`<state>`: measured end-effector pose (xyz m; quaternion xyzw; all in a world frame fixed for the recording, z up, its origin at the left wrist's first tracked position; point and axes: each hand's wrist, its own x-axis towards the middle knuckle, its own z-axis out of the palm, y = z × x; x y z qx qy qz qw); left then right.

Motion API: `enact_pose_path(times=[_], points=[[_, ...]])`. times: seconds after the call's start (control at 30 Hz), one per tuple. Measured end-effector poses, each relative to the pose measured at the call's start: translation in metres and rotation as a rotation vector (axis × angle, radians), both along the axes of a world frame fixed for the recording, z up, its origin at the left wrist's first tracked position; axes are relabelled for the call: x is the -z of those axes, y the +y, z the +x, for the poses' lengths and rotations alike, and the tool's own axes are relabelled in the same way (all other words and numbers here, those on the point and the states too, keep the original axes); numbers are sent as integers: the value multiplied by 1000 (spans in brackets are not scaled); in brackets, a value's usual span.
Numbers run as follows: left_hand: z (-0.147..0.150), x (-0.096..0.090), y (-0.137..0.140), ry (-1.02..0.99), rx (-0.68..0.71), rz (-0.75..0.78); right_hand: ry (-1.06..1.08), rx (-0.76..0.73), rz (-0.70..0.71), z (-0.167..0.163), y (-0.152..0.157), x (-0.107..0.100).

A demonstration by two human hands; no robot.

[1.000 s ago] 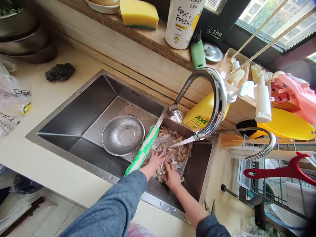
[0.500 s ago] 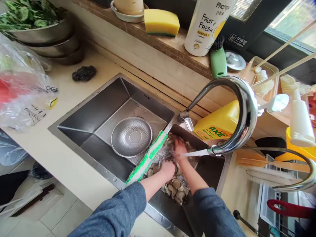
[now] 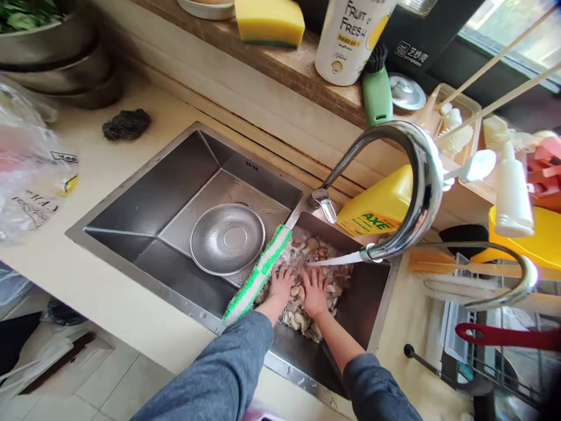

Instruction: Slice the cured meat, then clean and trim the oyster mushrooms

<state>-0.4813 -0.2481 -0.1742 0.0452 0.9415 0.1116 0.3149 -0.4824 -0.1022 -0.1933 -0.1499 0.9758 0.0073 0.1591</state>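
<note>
Brownish mushrooms (image 3: 298, 320) lie in water in the right basin of the sink. My left hand (image 3: 281, 285) rests on them near the divider, its fingers spread. Beside it, my right hand (image 3: 314, 290) also lies with fingers apart on the mushrooms; neither hand grips anything. From the chrome faucet (image 3: 423, 193), a stream of water (image 3: 339, 259) runs into the basin just beyond my right fingertips. A green-and-white fuzzy cloth strip (image 3: 258, 275) covers the divider left of my hands.
In the left basin (image 3: 144, 245) sits a round metal strainer (image 3: 228, 238). Behind the faucet base stands a yellow AXE bottle (image 3: 377, 202). The ledge holds a yellow sponge (image 3: 269, 22), a white bottle (image 3: 348, 44) and a green-handled brush (image 3: 377, 96). A dark scourer (image 3: 127, 124) lies on the counter.
Both hands have come nearer to me, out from under the stream. My left hand has gone from closed to spread fingers, and my right hand lies flatter. The view has shifted slightly.
</note>
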Motion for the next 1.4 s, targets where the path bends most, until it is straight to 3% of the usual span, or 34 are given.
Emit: enact_pose_path(times=[0.1, 0.2, 0.27, 0.33, 0.4, 0.5, 0.6, 0.73, 0.87, 0.97, 1.17, 1.3, 1.4], points=[[4, -1, 7, 134, -96, -36, -108, -149, -30, 32, -2, -5], [8, -8, 16, 51, -117, -4, -209, -325, -71, 28, 1, -8], [3, -23, 21, 3, -107, 52, -180, -231, -45, 14, 2, -6], [-13, -51, 20, 79, -73, 156, -114, -2, -9, 5, 0, -4], [-37, -89, 14, 287, -43, 263, -77, 172, -28, 4, -5, -2], [-76, -144, -3, 626, -73, 287, -54, 241, -179, 10, -9, -7], [-104, -174, -19, 881, -14, 256, -22, 360, -324, 7, 1, -20], [-112, -178, -32, 970, 115, 227, 8, 478, -356, -7, 28, -35], [-114, -180, -30, 976, 114, 219, -15, 510, -354, -6, 38, -41], [-118, -178, -20, 927, 125, 176, -54, 478, -349, -5, 34, -43], [-118, -153, -6, 866, 174, 125, -163, 416, -306, -20, 16, -38], [-117, -159, -6, 849, 182, 152, -225, 520, -274, -24, 3, -29], [-98, -167, -14, 810, 189, 238, -258, 613, -347, -23, 4, -29]])
